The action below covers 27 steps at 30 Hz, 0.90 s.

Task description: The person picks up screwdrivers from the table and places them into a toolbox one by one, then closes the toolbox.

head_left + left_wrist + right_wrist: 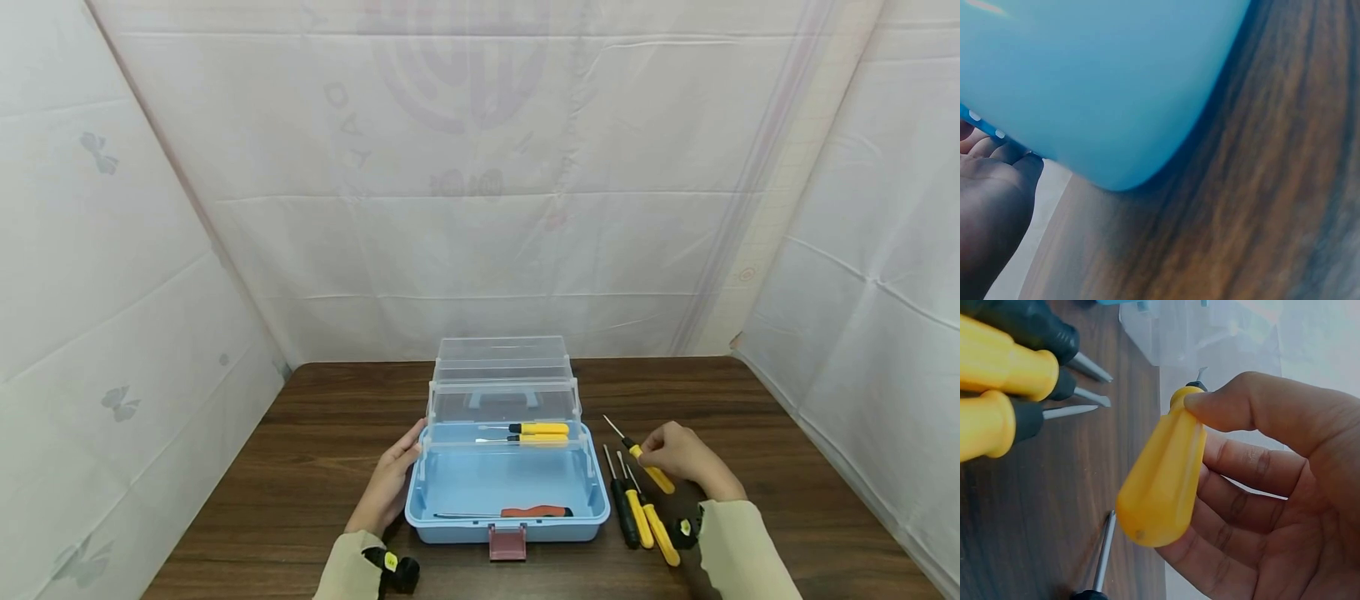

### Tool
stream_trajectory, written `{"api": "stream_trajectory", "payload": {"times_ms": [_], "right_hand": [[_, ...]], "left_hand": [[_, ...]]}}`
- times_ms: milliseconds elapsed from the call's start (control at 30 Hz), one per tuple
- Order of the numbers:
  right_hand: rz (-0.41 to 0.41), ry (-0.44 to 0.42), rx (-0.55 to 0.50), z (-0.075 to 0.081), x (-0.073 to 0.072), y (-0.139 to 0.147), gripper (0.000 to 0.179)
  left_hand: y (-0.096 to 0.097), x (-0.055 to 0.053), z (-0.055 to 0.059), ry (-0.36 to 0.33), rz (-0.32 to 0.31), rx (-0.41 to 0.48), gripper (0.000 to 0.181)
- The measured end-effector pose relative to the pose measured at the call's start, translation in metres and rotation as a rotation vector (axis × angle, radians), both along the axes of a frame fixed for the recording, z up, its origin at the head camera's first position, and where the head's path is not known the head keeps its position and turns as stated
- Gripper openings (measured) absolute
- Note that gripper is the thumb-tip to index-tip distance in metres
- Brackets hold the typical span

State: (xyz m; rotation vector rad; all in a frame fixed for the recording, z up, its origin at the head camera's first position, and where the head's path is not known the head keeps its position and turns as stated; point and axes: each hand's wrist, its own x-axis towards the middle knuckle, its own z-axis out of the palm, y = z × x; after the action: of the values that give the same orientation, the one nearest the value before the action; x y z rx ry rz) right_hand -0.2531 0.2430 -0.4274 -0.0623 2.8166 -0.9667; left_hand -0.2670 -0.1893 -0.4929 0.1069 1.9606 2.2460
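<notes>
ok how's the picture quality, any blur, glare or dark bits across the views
Head view: fairly even light, toolbox clear; left wrist view: soft focus, a pale glare streak at the toolbox's upper left, left hand partly shaded; right wrist view: held yellow screwdriver fairly crisp, upper right corner washed out pale

Toolbox (pixel 450 531) pale blue, latch (pixel 507 545) dusty rose, lid (pixel 501 372) clear, colourless. Inside it: two yellow screwdrivers (pixel 543 428) with black collars, plus an orange-red screwdriver (pixel 532 512) with a black end. Beside it: one black-handled screwdriver (pixel 625 514), two yellow-and-black screwdrivers (pixel 640 521); the held screwdriver (pixel 1163 481) in the right hand (pixel 678 454), yellow and black too. Shafts (pixel 1088 367) silver. Table (pixel 322 450) dark brown, streaky wood grain. From where I stand, back sheet (pixel 300 125) white, faded mauve print and stripe; left sheet (pixel 172 317) white, grey bow-like motifs. Sleeves (pixel 738 546) pale beige-green.
</notes>
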Motion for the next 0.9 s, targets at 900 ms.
{"api": "stream_trajectory", "payload": {"times_ms": [900], "right_hand": [[0.05, 0.023, -0.007, 0.018, -0.005, -0.011, 0.015]], "left_hand": [[0.0, 0.0, 0.0, 0.009, -0.012, -0.001, 0.051]]}}
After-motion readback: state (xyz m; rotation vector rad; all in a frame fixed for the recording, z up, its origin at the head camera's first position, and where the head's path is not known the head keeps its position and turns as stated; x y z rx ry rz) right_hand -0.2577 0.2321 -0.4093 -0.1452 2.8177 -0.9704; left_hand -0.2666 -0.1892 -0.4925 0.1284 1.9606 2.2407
